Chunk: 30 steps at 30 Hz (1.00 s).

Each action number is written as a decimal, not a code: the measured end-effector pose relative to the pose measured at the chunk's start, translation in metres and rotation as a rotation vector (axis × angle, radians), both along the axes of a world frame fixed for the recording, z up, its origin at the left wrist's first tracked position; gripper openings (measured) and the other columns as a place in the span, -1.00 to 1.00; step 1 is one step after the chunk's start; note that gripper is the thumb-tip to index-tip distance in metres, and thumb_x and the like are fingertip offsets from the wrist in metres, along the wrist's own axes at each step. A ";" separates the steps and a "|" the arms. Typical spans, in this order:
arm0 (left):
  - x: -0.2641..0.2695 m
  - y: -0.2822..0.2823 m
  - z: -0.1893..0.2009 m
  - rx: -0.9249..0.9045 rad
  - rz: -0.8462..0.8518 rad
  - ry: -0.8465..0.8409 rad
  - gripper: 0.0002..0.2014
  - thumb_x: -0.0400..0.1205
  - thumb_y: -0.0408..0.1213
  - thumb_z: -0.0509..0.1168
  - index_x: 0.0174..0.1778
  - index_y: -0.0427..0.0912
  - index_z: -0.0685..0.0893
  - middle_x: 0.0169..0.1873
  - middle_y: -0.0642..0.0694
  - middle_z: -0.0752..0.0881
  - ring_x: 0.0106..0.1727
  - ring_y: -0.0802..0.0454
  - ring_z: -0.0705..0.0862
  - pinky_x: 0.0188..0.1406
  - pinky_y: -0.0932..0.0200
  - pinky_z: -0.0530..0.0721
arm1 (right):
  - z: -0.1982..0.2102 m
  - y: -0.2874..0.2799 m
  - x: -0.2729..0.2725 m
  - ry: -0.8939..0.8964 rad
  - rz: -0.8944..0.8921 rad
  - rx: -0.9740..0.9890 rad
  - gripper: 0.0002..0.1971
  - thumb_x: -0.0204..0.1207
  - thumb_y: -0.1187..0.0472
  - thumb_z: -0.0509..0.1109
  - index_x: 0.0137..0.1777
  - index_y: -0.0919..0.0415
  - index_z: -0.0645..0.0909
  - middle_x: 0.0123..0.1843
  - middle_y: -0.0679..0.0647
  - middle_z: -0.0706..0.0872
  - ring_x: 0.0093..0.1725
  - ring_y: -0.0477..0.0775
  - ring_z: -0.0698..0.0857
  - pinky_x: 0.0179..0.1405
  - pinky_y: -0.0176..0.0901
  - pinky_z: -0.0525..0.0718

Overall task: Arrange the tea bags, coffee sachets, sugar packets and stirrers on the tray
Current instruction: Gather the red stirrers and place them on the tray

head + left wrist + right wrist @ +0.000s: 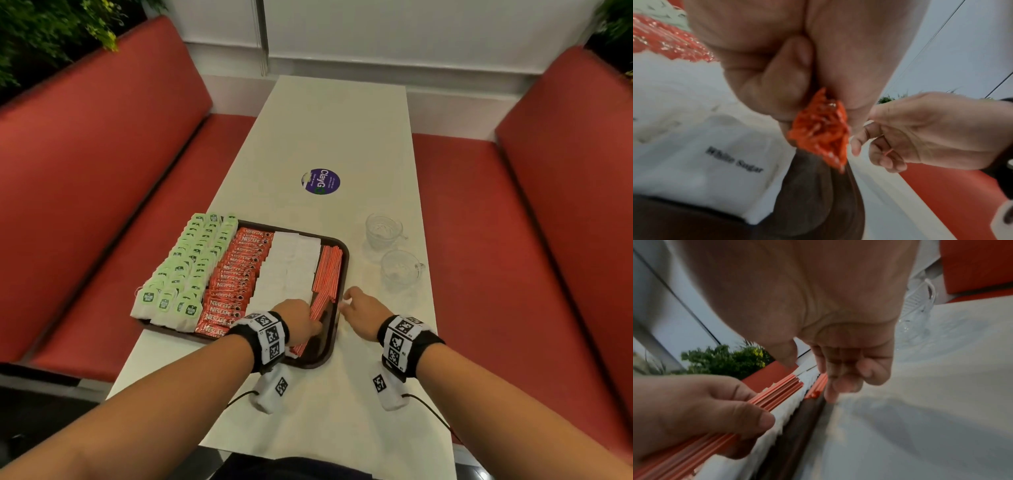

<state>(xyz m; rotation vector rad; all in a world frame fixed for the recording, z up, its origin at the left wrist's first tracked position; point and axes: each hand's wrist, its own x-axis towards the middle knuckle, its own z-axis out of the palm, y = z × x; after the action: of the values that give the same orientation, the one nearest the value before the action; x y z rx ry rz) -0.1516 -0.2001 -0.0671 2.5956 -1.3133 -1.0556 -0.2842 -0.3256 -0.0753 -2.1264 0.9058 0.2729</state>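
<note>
My left hand is gripping a bundle of stirrers, fingers curled round its middle, over the near right corner of the tray; my right hand is hovering beside the rim, fingers loosely bent, holding nothing; the stirrers look thin, stiff and slick, likely to fan apart, so I am judging a mid-bundle squeeze safest; more stirrers are lying along the right edge, beside papery white sugar packets, glossy red coffee sachets and soft tea bags, all in rows.
</note>
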 end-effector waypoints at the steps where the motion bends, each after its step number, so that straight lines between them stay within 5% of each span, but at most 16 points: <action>1: -0.002 -0.003 -0.004 0.023 0.027 -0.017 -0.70 0.65 0.02 0.30 -0.03 -0.18 0.68 -0.30 -0.06 0.65 -0.23 -0.08 0.70 -0.29 0.16 0.65 | -0.007 0.001 0.001 0.070 0.016 -0.020 -0.63 0.77 -0.01 0.15 0.44 0.20 0.40 0.22 0.22 0.74 0.17 0.24 0.71 0.19 0.07 0.66; 8: -0.019 -0.022 -0.024 0.005 0.068 -0.146 -0.60 0.61 0.05 0.37 0.16 -0.22 0.69 0.02 -0.17 0.76 -0.02 -0.12 0.77 -0.08 0.11 0.76 | -0.025 0.010 0.008 0.085 -0.033 0.066 -0.70 0.69 0.17 0.32 0.34 0.25 0.42 0.21 0.22 0.73 0.15 0.20 0.70 0.04 -0.07 0.60; 19: -0.013 -0.022 -0.008 -0.010 -0.049 -0.277 -0.64 0.64 0.02 0.36 0.15 -0.21 0.68 -0.01 -0.17 0.74 -0.04 -0.14 0.74 -0.21 0.13 0.63 | -0.033 0.011 0.006 0.058 -0.064 0.103 -0.81 0.68 0.20 0.33 0.18 0.13 0.39 0.09 0.19 0.78 0.07 0.19 0.75 0.00 -0.06 0.64; 30: -0.015 -0.003 -0.007 0.002 -0.191 -0.278 -0.49 0.48 0.10 0.52 0.20 -0.14 0.60 0.00 -0.12 0.72 -0.05 -0.12 0.72 -0.13 0.08 0.67 | -0.026 0.018 0.005 0.067 -0.096 0.114 -0.66 0.68 0.19 0.31 0.40 0.16 0.36 0.07 0.21 0.79 -0.24 0.09 0.69 -0.31 -0.15 0.61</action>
<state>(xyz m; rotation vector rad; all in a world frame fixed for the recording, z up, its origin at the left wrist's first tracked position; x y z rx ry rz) -0.1661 -0.2036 -0.0744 2.7394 -1.6469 -0.7320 -0.2789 -0.3072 -0.1016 -1.9730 1.0041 0.3411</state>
